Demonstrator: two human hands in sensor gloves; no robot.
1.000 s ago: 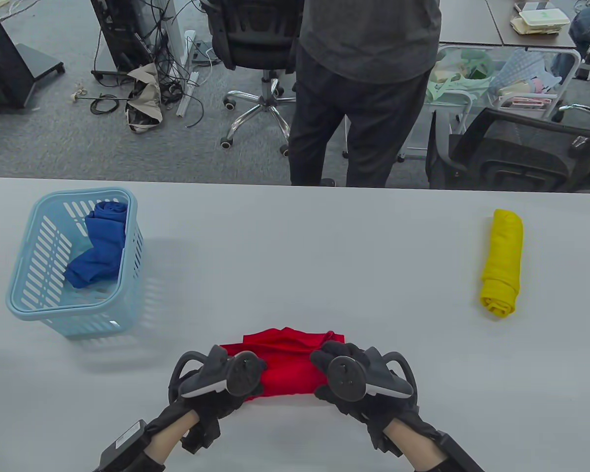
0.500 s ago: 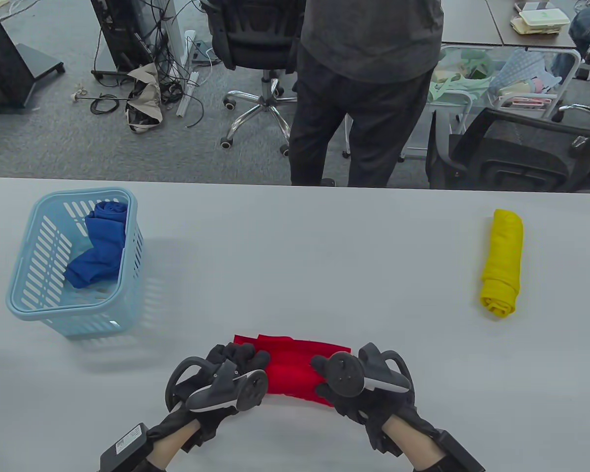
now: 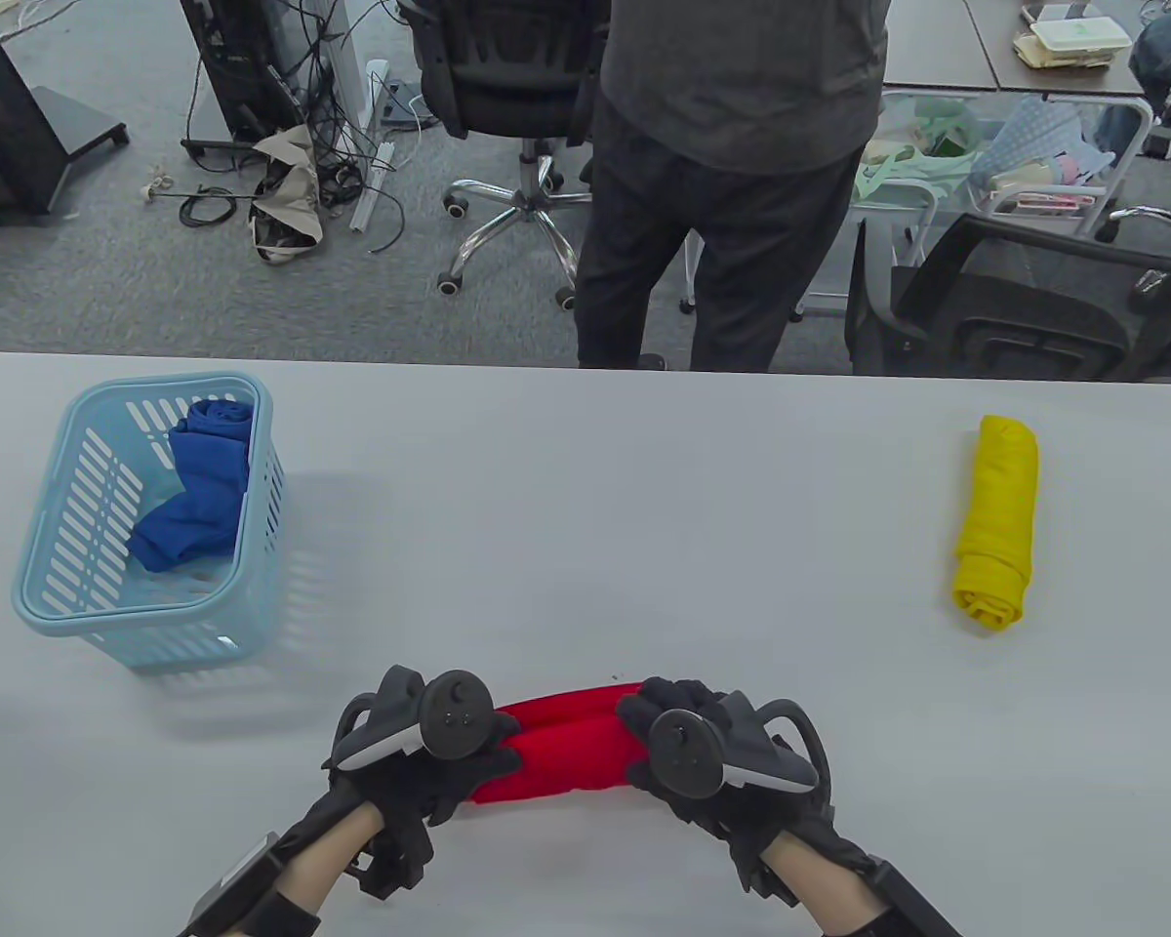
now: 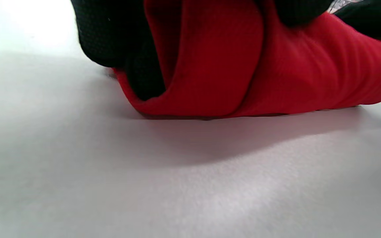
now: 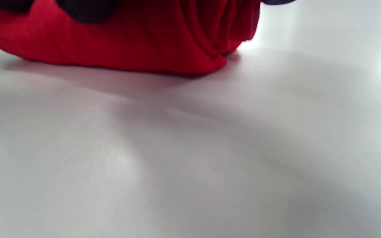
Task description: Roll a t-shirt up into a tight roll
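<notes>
table view: high, facing down | wrist views: low, close, at tabletop (image 3: 585, 508) | shared: red shirt (image 3: 561, 742)

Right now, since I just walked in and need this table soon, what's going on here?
A person in black sensor gloves is rolling a red t-shirt on the grey table. The left hand and right hand each grip one end of the roll. A rolled yellow shirt lies at right; a blue one sits in the light-blue basket.
</notes>
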